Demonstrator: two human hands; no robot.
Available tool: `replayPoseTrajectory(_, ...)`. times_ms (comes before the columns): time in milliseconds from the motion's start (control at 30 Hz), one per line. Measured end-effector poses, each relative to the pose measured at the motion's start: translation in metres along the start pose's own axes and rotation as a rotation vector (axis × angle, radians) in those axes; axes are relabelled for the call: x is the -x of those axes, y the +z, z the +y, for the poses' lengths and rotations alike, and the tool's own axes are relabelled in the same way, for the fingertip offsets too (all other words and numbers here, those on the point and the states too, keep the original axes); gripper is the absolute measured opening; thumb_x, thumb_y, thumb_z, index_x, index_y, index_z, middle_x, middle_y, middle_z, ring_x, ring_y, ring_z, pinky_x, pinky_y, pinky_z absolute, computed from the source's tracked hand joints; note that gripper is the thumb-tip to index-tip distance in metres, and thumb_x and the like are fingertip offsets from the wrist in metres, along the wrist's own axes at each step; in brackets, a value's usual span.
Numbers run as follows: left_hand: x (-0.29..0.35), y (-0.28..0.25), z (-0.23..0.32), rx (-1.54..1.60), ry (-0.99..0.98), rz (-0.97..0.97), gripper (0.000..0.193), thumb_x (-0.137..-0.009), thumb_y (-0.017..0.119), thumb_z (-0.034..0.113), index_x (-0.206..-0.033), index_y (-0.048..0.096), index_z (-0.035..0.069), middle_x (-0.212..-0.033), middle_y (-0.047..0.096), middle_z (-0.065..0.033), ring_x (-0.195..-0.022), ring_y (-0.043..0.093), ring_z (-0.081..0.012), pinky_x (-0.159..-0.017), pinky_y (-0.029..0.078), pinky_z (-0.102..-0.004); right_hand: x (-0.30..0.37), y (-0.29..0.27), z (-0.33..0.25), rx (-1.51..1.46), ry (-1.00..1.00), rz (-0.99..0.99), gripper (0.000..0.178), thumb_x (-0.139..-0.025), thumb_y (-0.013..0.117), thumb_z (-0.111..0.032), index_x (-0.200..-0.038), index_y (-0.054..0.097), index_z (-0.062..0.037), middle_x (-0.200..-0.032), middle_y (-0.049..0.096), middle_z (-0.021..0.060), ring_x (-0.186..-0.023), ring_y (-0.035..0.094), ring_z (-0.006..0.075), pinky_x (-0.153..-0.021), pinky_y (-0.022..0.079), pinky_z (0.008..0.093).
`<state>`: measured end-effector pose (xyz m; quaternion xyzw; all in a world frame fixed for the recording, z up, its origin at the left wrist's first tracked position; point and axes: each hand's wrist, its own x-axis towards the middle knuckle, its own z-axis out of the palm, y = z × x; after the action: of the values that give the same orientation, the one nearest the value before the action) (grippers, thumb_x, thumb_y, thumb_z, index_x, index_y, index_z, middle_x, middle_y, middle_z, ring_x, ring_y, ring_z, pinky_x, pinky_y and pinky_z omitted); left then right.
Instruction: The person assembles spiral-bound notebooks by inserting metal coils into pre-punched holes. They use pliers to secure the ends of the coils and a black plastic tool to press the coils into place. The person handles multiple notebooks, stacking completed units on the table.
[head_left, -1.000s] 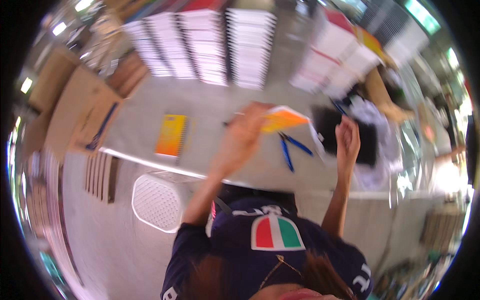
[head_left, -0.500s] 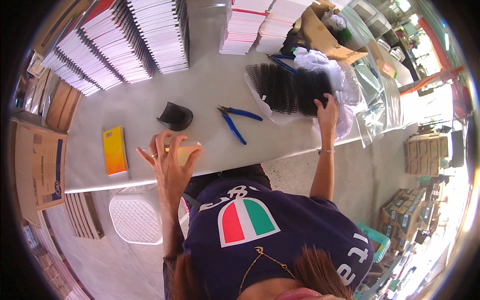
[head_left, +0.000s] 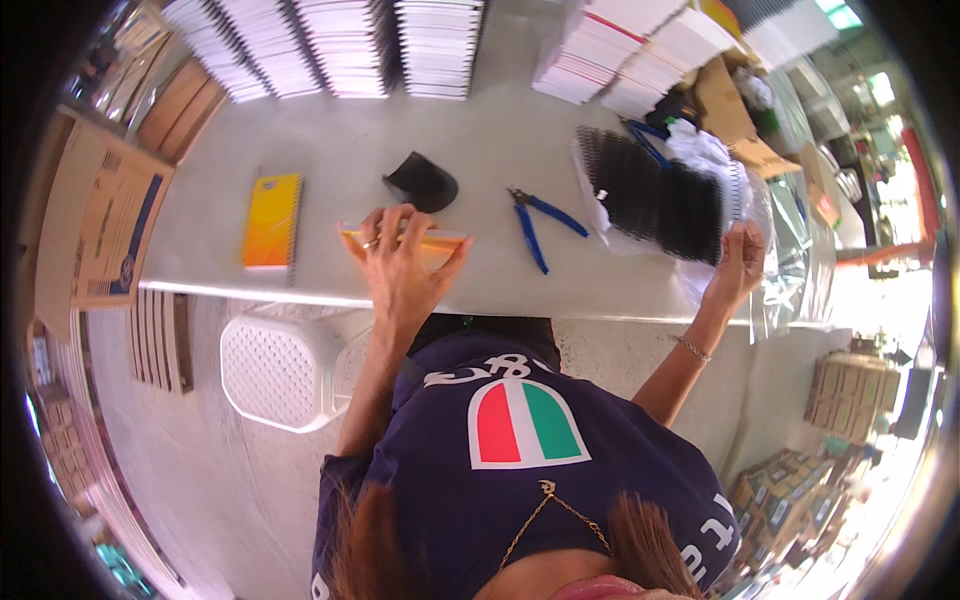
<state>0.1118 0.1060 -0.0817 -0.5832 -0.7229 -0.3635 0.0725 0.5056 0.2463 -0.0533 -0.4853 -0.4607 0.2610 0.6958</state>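
Note:
My left hand (head_left: 400, 265) grips a small unbound notebook (head_left: 445, 243) with yellow-orange covers by its edges, near the table's front edge. Much of it is hidden under my fingers. On the right, my right hand (head_left: 738, 262) pinches a thin black spiral binding coil (head_left: 738, 190) beside a flat pile of black coils (head_left: 655, 195) on white wrapping. Just beyond my left hand is a black curved plastic piece (head_left: 420, 182). Blue-handled cutters (head_left: 540, 228) lie with jaws apart between my hands. A yellow spiral notebook (head_left: 272, 222) lies at the left.
Tall stacks of spiral notebooks (head_left: 435, 50) stand at the back, with stacks of unbound books (head_left: 610, 50) farther right. A second blue-handled tool (head_left: 645, 140) lies behind the coils near an open cardboard box (head_left: 735, 115). A white stool (head_left: 280, 370) stands below the table's left side.
My right hand has moved from on top of the coil pile to its right edge and now pinches a coil. My left hand still holds the unbound notebook, now tilted up more. The view has shifted.

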Motion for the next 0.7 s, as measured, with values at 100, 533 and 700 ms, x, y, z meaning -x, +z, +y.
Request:
replayPoseTrajectory(100,0.004,0.002,-0.001,-0.014,-0.022,-0.013,0.038,-0.068,0.086,0.037,-0.088,0.065,0.012,-0.102,0.057,-0.0043,-0.113,0.048,-0.0312,-0.105,0.019,-0.0688,0.017,0.046,-0.027,-0.283,0.109,-0.094,0.037,-0.092,0.069,-0.006,-0.125,0.054,-0.0011,-0.102,0.064,0.0086,-0.09,0.063,0.0152,-0.083,0.054,0.0289)
replayPoseTrajectory(533,0.0,-0.006,0.003,0.054,-0.077,-0.037,0.033,-0.067,0.084,0.035,-0.087,0.067,0.017,-0.1,0.057,-0.0009,-0.11,0.05,-0.0278,-0.099,0.027,-0.0557,0.141,0.177,-0.039,0.07,0.138,-1.091,0.024,-0.094,0.063,-0.008,-0.117,0.06,-0.0012,-0.103,0.068,0.0104,-0.083,0.063,0.0159,-0.079,0.052,0.0322)
replayPoseTrajectory(700,0.001,-0.004,0.002,0.048,-0.058,-0.018,0.033,-0.067,0.08,0.039,-0.089,0.065,0.019,-0.101,0.055,0.0013,-0.104,0.05,-0.0243,-0.094,0.027,-0.0601,0.147,0.18,-0.043,0.241,-0.028,-1.131,0.017,-0.088,0.065,-0.003,-0.104,0.065,0.0014,-0.098,0.069,0.0096,-0.079,0.064,0.0194,-0.077,0.05,0.0323)
